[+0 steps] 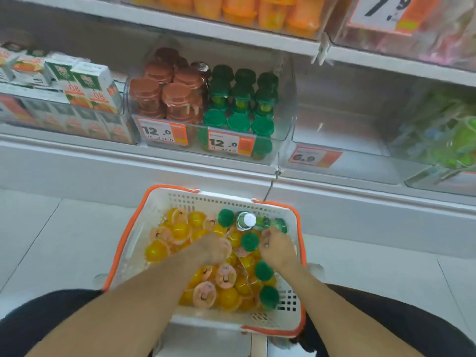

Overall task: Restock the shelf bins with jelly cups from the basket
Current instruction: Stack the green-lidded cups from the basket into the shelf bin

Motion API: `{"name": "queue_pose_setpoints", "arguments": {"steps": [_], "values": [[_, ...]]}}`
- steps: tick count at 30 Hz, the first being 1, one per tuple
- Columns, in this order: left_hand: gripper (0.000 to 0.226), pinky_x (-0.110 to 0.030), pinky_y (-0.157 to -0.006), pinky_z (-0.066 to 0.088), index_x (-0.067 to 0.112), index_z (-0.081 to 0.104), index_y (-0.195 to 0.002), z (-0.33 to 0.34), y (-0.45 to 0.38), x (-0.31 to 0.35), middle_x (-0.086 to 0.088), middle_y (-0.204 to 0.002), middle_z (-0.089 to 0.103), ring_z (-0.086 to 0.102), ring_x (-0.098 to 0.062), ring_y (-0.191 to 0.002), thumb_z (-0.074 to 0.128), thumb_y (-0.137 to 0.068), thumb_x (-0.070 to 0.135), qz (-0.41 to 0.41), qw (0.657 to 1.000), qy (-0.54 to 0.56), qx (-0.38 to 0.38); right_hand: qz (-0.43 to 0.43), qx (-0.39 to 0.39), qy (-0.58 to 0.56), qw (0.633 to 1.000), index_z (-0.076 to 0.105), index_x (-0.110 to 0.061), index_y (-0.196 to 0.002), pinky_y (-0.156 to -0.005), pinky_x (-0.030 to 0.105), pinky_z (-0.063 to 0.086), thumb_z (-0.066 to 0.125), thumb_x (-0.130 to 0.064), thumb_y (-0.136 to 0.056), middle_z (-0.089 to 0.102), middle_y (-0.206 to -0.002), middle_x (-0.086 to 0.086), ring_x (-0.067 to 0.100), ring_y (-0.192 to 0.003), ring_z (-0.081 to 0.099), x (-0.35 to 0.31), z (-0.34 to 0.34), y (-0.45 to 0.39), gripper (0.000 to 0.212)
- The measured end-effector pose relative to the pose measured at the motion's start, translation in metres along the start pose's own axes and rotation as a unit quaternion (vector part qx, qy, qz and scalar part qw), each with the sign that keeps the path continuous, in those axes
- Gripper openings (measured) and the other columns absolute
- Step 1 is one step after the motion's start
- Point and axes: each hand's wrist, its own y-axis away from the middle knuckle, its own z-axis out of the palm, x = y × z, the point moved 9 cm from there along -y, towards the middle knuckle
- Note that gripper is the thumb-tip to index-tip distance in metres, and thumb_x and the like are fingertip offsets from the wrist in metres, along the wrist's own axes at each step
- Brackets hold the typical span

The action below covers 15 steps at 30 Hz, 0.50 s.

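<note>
Both hands reach down into the basket [296,258] at the lower centre of the frame, which sits on the floor right below the shelf so cups can go straight up into the bins. The left hand [215,247] lies among the yellow jelly cups [180,230], fingers curled downward; whether it holds one cannot be told. The right hand [277,247] has its fingers bent beside a green-lidded cup [249,241], apparently about to pick it; a grip is not clear either. Five green lids show in the basket, plus one white-capped bottle [246,220]; the yellow cups are too heaped to count. Above, the green bin [240,140] looks nearly full, while the clear bin [332,150] at centre right looks bare, a likely destination.
</note>
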Motion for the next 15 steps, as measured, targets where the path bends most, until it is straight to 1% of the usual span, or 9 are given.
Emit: {"name": "queue_pose_setpoints", "arguments": {"steps": [2, 3, 5, 7, 8, 9, 10, 12, 15], "values": [[0.074, -0.038, -0.107, 0.040, 0.006, 0.024, -0.153, 0.029, -0.009, -0.015, -0.018, -0.158, 0.026, 0.036, -0.033, -0.142, 0.059, -0.096, 0.038, -0.035, 0.999, 0.020, 0.022, 0.022, -0.029, -0.004, 0.999, 0.058, -0.013, -0.118, -0.084, 0.028, 0.051, 0.063, -0.012, -0.090, 0.068, -0.109, 0.005, 0.022, -0.101, 0.063, 0.019, 0.012, 0.006, 0.028], [0.080, -0.040, -0.108, 0.040, 0.010, 0.021, -0.154, 0.038, -0.015, -0.022, -0.017, -0.158, 0.025, 0.036, -0.034, -0.142, 0.061, -0.093, 0.044, -0.045, 0.998, 0.014, 0.048, 0.024, -0.034, -0.010, 0.999, 0.057, -0.012, -0.119, -0.083, 0.026, 0.050, 0.064, -0.011, -0.089, 0.067, -0.109, 0.004, 0.021, -0.102, 0.063, 0.023, 0.014, 0.005, 0.030], [0.076, -0.040, -0.105, 0.044, 0.013, 0.029, -0.148, 0.044, -0.031, -0.026, -0.012, -0.151, 0.034, 0.041, -0.030, -0.136, 0.064, -0.090, 0.045, -0.036, 0.994, 0.004, 0.099, 0.027, -0.021, -0.025, 0.999, 0.056, -0.014, -0.120, -0.080, 0.021, 0.047, 0.066, -0.012, -0.089, 0.064, -0.105, 0.000, 0.017, -0.100, 0.061, 0.025, 0.012, -0.002, 0.032], [0.070, -0.039, -0.104, 0.044, 0.013, 0.034, -0.145, 0.032, -0.047, -0.021, -0.009, -0.149, 0.037, 0.042, -0.027, -0.133, 0.065, -0.089, 0.040, -0.017, 0.982, 0.071, 0.173, 0.032, -0.004, -0.045, 0.998, 0.056, -0.016, -0.120, -0.084, 0.025, 0.053, 0.067, -0.014, -0.088, 0.065, -0.103, -0.002, 0.017, -0.099, 0.063, 0.026, 0.012, -0.013, 0.034], [0.069, -0.039, -0.105, 0.044, 0.013, 0.035, -0.145, 0.019, -0.054, -0.017, -0.009, -0.148, 0.039, 0.043, -0.027, -0.132, 0.065, -0.089, 0.041, -0.018, 0.969, 0.111, 0.221, 0.034, 0.000, -0.055, 0.998, 0.056, -0.017, -0.120, -0.086, 0.029, 0.055, 0.067, -0.014, -0.088, 0.066, -0.102, -0.002, 0.017, -0.099, 0.064, 0.026, 0.014, -0.019, 0.034], [0.070, -0.039, -0.106, 0.043, 0.012, 0.037, -0.144, 0.005, -0.061, -0.015, -0.009, -0.145, 0.042, 0.044, -0.027, -0.130, 0.067, -0.088, 0.042, -0.021, 0.952, 0.152, 0.265, 0.035, 0.001, -0.062, 0.997, 0.056, -0.017, -0.119, -0.086, 0.029, 0.055, 0.067, -0.014, -0.087, 0.067, -0.101, -0.002, 0.017, -0.098, 0.065, 0.026, 0.016, -0.024, 0.034], [0.071, -0.040, -0.107, 0.042, 0.010, 0.039, -0.142, -0.006, -0.070, -0.012, -0.010, -0.141, 0.045, 0.045, -0.028, -0.129, 0.069, -0.087, 0.043, -0.029, 0.939, 0.190, 0.286, 0.037, 0.001, -0.069, 0.997, 0.055, -0.017, -0.119, -0.083, 0.026, 0.054, 0.067, -0.015, -0.088, 0.067, -0.100, -0.002, 0.016, -0.097, 0.065, 0.026, 0.018, -0.029, 0.034], [0.071, -0.042, -0.107, 0.043, 0.009, 0.041, -0.139, -0.016, -0.094, -0.008, -0.012, -0.136, 0.050, 0.047, -0.030, -0.127, 0.074, -0.084, 0.041, -0.043, 0.930, 0.237, 0.278, 0.041, 0.004, -0.077, 0.996, 0.055, -0.018, -0.118, -0.072, 0.017, 0.048, 0.067, -0.015, -0.088, 0.064, -0.096, -0.005, 0.014, -0.092, 0.063, 0.027, 0.021, -0.036, 0.033], [0.055, -0.044, -0.101, 0.048, 0.010, 0.052, -0.125, -0.020, -0.123, -0.012, -0.012, -0.125, 0.057, 0.053, -0.031, -0.118, 0.076, -0.084, 0.036, -0.073, 0.932, 0.238, 0.262, 0.043, 0.012, -0.088, 0.995, 0.054, -0.018, -0.118, -0.068, 0.015, 0.045, 0.069, -0.014, -0.087, 0.062, -0.091, -0.007, 0.012, -0.088, 0.063, 0.030, 0.026, -0.046, 0.035]]}}
